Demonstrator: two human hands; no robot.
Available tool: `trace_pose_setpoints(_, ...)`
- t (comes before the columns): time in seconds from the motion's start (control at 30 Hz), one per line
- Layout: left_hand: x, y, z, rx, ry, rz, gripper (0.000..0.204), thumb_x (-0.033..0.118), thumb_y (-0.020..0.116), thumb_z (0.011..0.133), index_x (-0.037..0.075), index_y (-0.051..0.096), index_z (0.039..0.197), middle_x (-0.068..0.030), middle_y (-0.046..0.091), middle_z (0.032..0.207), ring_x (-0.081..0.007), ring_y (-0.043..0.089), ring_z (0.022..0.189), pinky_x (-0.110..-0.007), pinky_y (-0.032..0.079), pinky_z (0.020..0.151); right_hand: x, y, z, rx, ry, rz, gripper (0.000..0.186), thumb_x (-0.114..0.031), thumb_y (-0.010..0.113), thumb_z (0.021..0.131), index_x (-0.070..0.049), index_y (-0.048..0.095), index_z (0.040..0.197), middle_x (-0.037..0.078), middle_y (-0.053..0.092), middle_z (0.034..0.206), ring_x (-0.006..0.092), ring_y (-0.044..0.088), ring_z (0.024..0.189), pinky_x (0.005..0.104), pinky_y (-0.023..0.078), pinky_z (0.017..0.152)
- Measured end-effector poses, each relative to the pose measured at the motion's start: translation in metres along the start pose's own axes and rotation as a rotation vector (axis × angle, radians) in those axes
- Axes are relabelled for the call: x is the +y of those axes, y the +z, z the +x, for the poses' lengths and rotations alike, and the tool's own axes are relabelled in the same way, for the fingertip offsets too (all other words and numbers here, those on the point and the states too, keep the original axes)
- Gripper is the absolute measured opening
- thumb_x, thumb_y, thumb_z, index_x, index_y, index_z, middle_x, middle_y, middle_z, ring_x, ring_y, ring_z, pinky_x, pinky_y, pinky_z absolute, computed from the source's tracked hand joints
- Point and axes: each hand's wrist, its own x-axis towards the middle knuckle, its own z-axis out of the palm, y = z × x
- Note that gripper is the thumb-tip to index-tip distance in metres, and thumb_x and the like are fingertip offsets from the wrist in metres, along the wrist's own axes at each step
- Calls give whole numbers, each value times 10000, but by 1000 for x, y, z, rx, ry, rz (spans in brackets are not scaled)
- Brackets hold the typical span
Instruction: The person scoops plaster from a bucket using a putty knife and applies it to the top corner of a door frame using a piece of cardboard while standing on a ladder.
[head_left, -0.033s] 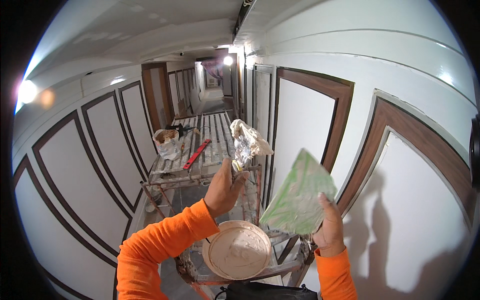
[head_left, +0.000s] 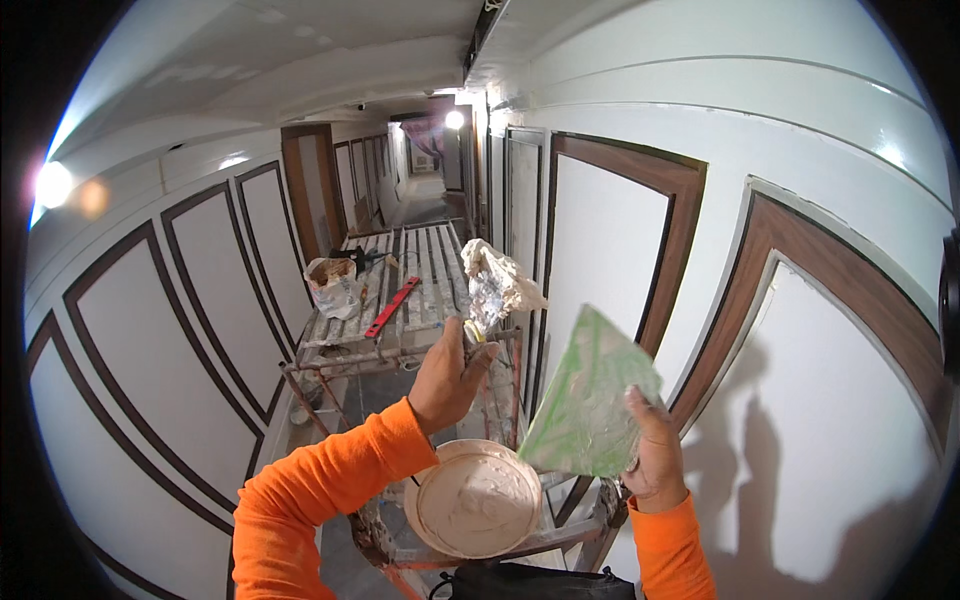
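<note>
This is a long hall (head_left: 425,195) with white walls and a pale ceiling. On the far left, a bright lamp (head_left: 53,184) shines. The left wall (head_left: 190,350) has tall white panels with dark brown strips around them. Next comes a metal stand (head_left: 435,262) with a top made of slats, all splashed with pale stuff. On its left side sits a white bag (head_left: 338,292), open at the top. A red bar (head_left: 392,307) lies on a slant to the right of the bag.

Near the middle is the left hand (head_left: 447,385), in an orange sleeve (head_left: 330,475). Its grip is closed around a small tool (head_left: 474,330), and the hand hides most of the handle. A big lump of cream paste (head_left: 508,285) sticks to the top of the tool, up in the air. Below that hand is a round bucket (head_left: 411,510) with more paste (head_left: 488,508) in it. A black bag (head_left: 540,582) is at the bottom edge.

Farther right, a green board (head_left: 590,400) is tilted and smeared with paste. The right hand (head_left: 657,455) pinches its right side, grip closed, thumb on the front; I cannot see all the fingers behind. At the far right is a white door (head_left: 840,400) with a brown frame (head_left: 800,235) and dark shadows on it.
</note>
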Motion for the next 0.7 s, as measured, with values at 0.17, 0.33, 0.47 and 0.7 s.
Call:
trace_pose_setpoints(0.17,-2,2,-7,-35,27,-17,376,302,572,1007,-28,417,1098,-256,619,926,-376,618,841,-440,474,780,7,9,0,-6,111,-10,466,-119,575,972,-3,440,1402,139,591,1294,250,632,1134,405,534,961)
trace_pose_setpoints(0.33,-8,1,-7,-71,99,89,422,302,597,980,-38,446,1180,-264,610,948,-437,611,870,-454,478,764,6,-14,13,66,-84,-123,417,-106,613,948,3,518,1339,98,635,1196,188,636,1041,353,520,917)
trace_pose_setpoints(0.47,-12,-4,-7,-3,211,208,443,285,606,959,-41,471,1226,-271,599,964,-473,596,898,-464,479,762,-40,-11,5,61,-346,-729,357,-110,623,939,29,575,1264,64,667,1100,140,628,957,304,498,889)
trace_pose_setpoints(0.7,-13,-14,-10,24,143,115,328,251,621,951,-15,446,1028,-252,534,818,-452,543,746,-463,436,680,3,14,2,-61,267,-103,453,-150,584,947,67,484,1333,187,647,1202,265,650,1124,393,546,963)
